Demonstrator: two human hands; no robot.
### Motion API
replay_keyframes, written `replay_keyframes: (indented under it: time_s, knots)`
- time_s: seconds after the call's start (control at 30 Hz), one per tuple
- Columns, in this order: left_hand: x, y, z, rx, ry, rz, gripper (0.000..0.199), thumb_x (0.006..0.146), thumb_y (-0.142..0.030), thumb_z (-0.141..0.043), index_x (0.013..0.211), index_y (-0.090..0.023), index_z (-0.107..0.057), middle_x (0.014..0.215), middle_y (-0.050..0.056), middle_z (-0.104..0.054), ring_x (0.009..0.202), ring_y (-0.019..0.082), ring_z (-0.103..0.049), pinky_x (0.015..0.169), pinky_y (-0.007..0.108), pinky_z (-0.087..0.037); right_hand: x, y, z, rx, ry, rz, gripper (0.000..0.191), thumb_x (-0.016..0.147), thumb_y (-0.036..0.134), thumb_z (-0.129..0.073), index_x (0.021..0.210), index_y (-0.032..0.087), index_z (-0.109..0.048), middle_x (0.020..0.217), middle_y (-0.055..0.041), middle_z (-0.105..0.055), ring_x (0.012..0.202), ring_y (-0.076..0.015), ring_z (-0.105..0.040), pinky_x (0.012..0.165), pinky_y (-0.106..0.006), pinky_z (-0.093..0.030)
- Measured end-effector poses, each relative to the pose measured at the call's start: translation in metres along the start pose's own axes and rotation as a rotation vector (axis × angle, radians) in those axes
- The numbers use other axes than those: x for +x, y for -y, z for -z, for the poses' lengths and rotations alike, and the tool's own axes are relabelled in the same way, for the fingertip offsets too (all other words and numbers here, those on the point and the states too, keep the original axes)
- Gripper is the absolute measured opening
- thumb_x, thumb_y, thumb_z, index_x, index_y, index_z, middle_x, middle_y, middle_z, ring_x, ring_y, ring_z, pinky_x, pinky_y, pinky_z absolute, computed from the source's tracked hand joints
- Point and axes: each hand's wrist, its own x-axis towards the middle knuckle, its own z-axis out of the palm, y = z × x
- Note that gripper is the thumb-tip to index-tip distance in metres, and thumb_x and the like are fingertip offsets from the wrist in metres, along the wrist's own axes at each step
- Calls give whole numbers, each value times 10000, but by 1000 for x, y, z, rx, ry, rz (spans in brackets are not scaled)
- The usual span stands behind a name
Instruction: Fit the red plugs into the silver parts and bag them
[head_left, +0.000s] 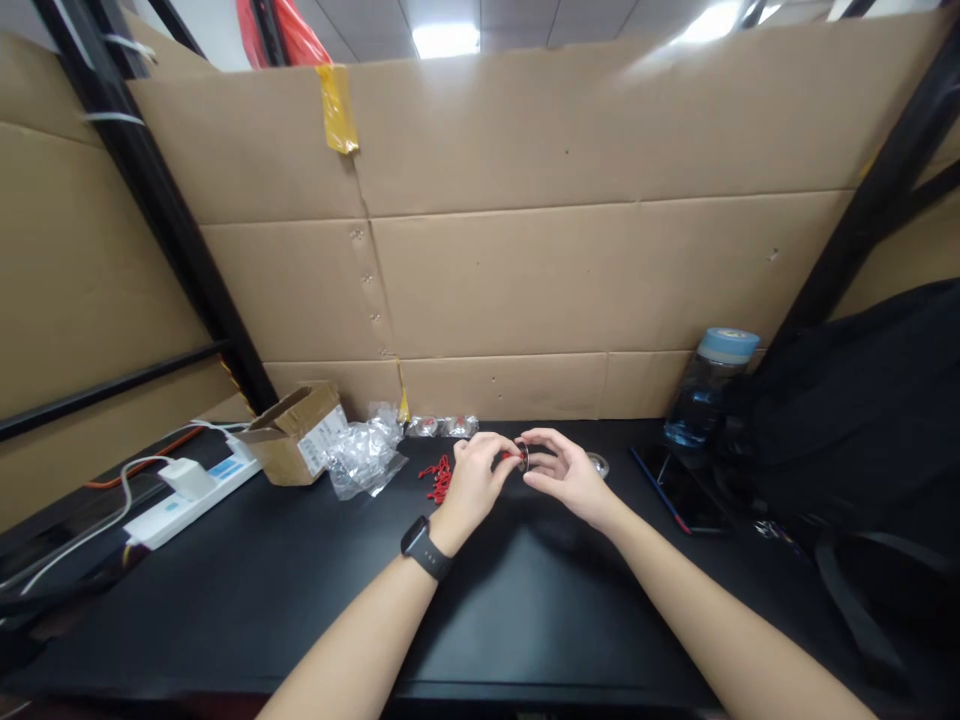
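Observation:
My left hand (477, 476), with a dark watch on the wrist, is closed in a pinch on a bit of red cord (511, 455). Touching its fingertips is my right hand (574, 480), its fingers curved around the edge of a small round disc (523, 456) with a shiny rim. The fingers partly cover the disc, so its face is hard to make out. Left of my left hand lies a small pile of knotted red cords (440, 482). Partly behind my right hand a round, shiny, clear or metal piece (598, 464) rests on the black table (517, 610).
Two small plastic-wrapped round pieces (442, 427) lie by the cardboard wall (510, 290). Leftward are crumpled clear bags (365, 458), an open cardboard box (294, 440) and a white power strip (187, 505). On the right are a phone (682, 490), a water bottle (705, 395) and a black bag (870, 420).

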Motion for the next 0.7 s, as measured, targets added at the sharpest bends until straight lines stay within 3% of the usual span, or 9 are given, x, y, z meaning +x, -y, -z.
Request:
replay_keyframes:
  time_s: [0.13,0.4,0.57,0.7]
  knots:
    - [-1,-3,0,65,-48,-30,50,923,-232,-670,922,-273,-699,1171,6,-671,1165,221,-561,934,393,-349,1,1,-1,8,-24,4,532,762,264,-825,1234,290,-582,1316,-86,-584,1056,-209,-681,913,-368,-576]
    - [-4,-5,-2,170,-42,-38,70,927,-194,-632,922,-250,-673,1142,42,-630,1144,240,-527,911,406,-345,0,4,-7,-39,-65,-19,519,718,283,-858,1173,253,-610,1263,-93,-650,1018,-224,-719,933,-400,-586]
    - [-3,-2,0,140,-52,-33,70,912,-183,-635,921,-246,-662,1137,37,-608,1146,239,-521,925,402,-347,1,1,-8,-11,-108,-37,374,674,323,-884,945,204,-655,1260,-106,-684,984,-252,-743,935,-428,-594]
    - [0,-1,2,165,-57,-41,86,906,-185,-626,918,-254,-676,1137,43,-603,1144,252,-516,935,411,-348,3,2,-4,-47,-86,-8,255,770,387,-806,894,183,-719,1258,-113,-691,1032,-255,-729,987,-430,-568]
